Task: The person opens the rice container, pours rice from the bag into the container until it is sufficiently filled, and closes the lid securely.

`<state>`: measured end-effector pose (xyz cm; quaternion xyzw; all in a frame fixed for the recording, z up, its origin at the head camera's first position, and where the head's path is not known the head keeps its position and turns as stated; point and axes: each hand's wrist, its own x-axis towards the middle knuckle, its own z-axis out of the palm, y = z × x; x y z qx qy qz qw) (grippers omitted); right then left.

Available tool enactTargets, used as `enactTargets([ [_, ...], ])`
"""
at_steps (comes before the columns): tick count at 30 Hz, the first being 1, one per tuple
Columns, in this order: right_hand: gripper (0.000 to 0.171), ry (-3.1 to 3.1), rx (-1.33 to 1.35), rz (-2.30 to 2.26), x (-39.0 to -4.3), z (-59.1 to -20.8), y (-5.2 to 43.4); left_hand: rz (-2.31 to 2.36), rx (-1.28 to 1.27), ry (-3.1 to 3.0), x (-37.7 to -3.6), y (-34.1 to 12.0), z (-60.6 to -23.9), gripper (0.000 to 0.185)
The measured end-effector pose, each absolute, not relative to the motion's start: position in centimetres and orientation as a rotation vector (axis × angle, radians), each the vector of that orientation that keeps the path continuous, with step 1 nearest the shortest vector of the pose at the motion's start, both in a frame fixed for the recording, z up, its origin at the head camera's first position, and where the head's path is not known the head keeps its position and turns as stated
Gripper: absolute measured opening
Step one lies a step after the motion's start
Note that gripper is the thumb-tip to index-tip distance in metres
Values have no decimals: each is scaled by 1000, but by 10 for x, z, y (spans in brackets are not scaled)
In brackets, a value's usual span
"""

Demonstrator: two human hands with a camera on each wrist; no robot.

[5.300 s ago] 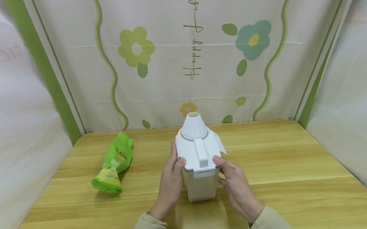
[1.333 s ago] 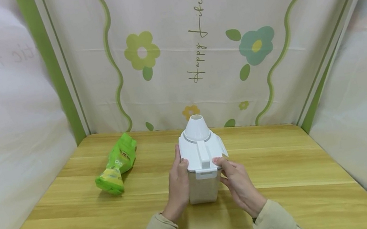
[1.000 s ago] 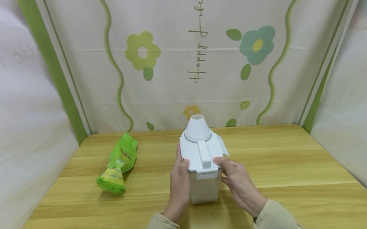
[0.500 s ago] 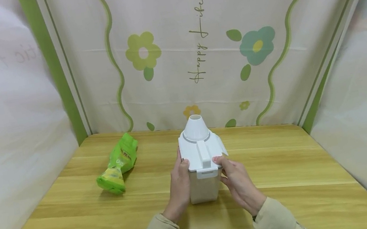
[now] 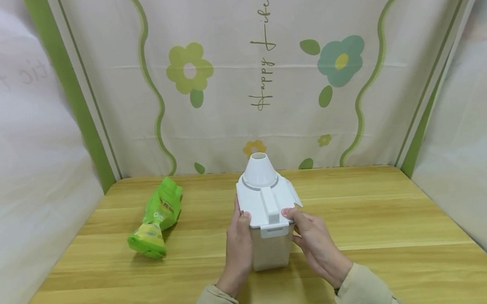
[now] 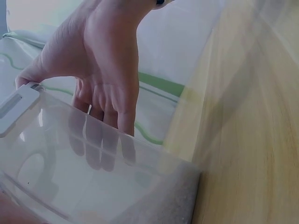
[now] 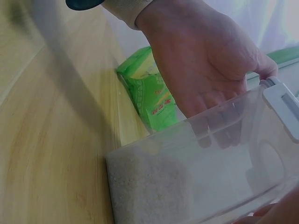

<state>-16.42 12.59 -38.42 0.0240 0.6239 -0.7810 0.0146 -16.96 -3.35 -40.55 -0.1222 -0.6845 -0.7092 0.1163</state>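
A clear container with a white lid and a white cone-shaped cap stands upright on the wooden table. My left hand holds its left side, thumb on the lid's edge. My right hand holds the right side the same way. In the left wrist view my left hand lays its fingers flat on the container wall. In the right wrist view my right hand touches the container, and pale grain fills its bottom.
A green pouch lies on its side at the table's back left; the right wrist view shows the green pouch behind the container. A flowered cloth backdrop closes the back, and white cloth walls stand at both sides.
Both hands stay on the container in the same hold. Only the head view has shifted a little since the oldest frame.
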Motion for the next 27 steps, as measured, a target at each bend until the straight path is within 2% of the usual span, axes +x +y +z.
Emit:
enactTargets([
  [6, 38, 1951, 84, -2431, -164, -384, 124, -2087, -347, -2013, -169, -34, -404, 58],
  [13, 29, 2015, 132, -2434, -160, -385, 123, -2111, -402, -1994, -173, -35, -407, 58],
  [27, 29, 1993, 75, -2462, -159, -389, 126, -2130, -476, -1987, -175, -42, -404, 58],
])
